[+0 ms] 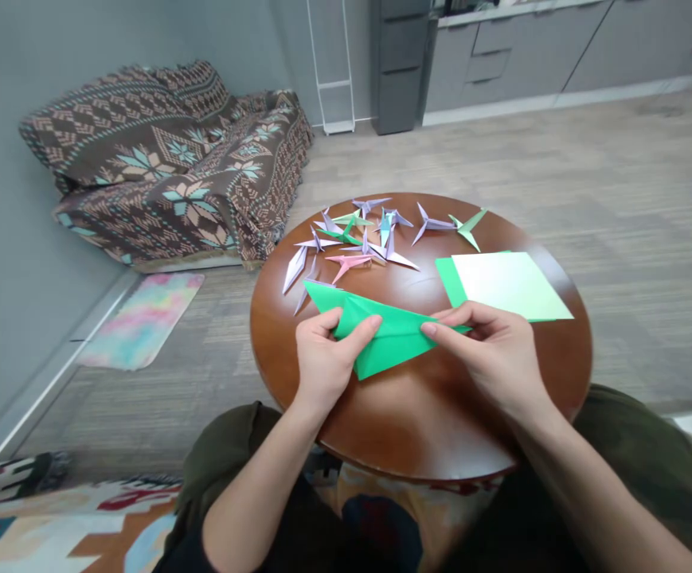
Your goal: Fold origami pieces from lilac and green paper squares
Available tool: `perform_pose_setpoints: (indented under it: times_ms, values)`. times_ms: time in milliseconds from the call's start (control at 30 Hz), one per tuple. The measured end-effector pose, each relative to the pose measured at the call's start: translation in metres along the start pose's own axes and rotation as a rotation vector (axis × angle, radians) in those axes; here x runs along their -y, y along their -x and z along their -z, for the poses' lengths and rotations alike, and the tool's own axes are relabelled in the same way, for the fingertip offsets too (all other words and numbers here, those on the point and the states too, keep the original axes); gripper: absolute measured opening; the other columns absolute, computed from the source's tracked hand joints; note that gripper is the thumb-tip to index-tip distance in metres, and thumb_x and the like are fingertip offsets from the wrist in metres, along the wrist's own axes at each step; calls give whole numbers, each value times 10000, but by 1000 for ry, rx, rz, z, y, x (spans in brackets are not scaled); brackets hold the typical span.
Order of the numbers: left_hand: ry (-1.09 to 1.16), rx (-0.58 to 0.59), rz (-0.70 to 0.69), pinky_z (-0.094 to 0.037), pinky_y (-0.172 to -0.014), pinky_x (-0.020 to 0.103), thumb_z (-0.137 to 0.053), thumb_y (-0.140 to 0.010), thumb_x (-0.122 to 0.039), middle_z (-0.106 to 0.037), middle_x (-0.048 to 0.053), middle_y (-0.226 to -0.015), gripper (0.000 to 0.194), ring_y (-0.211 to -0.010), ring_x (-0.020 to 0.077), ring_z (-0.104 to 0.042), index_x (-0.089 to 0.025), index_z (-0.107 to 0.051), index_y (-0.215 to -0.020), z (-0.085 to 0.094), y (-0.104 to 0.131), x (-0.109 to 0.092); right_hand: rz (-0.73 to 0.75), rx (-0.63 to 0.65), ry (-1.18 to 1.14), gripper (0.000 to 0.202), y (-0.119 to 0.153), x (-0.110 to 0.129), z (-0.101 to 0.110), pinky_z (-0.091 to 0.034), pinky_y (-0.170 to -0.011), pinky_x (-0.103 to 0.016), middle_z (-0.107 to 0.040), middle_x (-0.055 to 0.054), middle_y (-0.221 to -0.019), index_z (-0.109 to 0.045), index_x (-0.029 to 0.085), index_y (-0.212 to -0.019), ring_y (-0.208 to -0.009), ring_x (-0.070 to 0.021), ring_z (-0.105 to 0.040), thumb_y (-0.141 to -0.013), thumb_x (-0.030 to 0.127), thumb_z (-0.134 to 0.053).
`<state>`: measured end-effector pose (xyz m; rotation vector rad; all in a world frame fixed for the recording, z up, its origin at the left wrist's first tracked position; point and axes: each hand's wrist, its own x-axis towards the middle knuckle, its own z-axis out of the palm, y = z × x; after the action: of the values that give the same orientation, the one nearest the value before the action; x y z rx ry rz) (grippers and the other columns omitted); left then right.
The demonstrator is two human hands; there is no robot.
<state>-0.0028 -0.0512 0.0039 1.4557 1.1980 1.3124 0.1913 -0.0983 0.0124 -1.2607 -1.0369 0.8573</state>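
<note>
A partly folded sheet of green origami paper (pixel 390 342) is held between both hands above the near half of the round table. My left hand (pixel 329 354) grips its left part, thumb lying on the front face and fingers behind. At the right corner, my right hand (pixel 492 346) pinches the paper between thumb and fingers. Creases and a raised flap show near the left thumb. Beyond the paper lie several folded paper cranes in purple, green, blue and pink, among them a pink crane (pixel 349 264). A stack of pale and green paper sheets (pixel 506 282) rests past my right hand.
The round brown wooden table (pixel 423 442) stands between my knees. A sofa with a patterned cover (pixel 190 175) is at the far left, with a pastel mat (pixel 146 318) on the floor. Grey cabinets (pixel 518 56) line the back wall.
</note>
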Motion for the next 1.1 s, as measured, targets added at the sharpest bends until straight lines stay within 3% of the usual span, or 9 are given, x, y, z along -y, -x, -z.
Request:
perform_pose_setpoints:
  times_ms: [167,533,633,733,867,1100]
  values:
    - [-4,-39,-47,-274,-511,239,-855,-756,-343,-345,-58,-559,543,-554,83,-311,-192,-382,-535,-1,0,-2,3,-31,-66,328,1,1,-2,-627,-658,-292,-821,-38,-777,-655,229,-651,-704,-196,-763,-697,345,-959]
    - [-13,-121,-181,-296,-530,233,-872,-741,-296,-396,-68,-575,503,-560,85,-349,-193,-408,-577,15,-16,10,10,-25,-62,276,-6,-1,8,-614,-660,-230,-805,-29,-737,-700,207,-660,-670,-154,-763,-743,326,-935]
    - [-19,-148,-215,-310,-541,235,-864,-754,-281,-410,-68,-582,483,-567,88,-363,-194,-422,-583,16,-16,12,0,11,-166,223,-7,-4,8,-627,-716,-219,-821,-21,-816,-735,215,-822,-748,-148,-782,-761,308,-929]
    - [-13,-178,-240,-331,-556,237,-864,-762,-290,-431,-67,-597,466,-580,93,-380,-197,-438,-599,16,-16,12,-24,121,-281,368,-6,-6,3,-639,-791,-227,-836,-25,-975,-730,236,-1050,-856,-148,-792,-750,274,-940]
    - [-9,-187,-245,-344,-550,232,-865,-768,-309,-437,-68,-604,439,-576,94,-390,-198,-469,-614,16,-17,13,105,128,-261,388,0,-3,0,-633,-793,-212,-812,20,-941,-710,266,-1047,-821,-132,-786,-743,193,-939]
    - [48,-110,-312,-419,-587,227,-898,-755,-386,-608,-37,-722,271,-647,118,-519,-214,-695,-804,22,-22,19,329,11,51,155,2,-1,7,-609,-716,-196,-784,29,-837,-752,244,-874,-745,-123,-774,-847,111,-828]
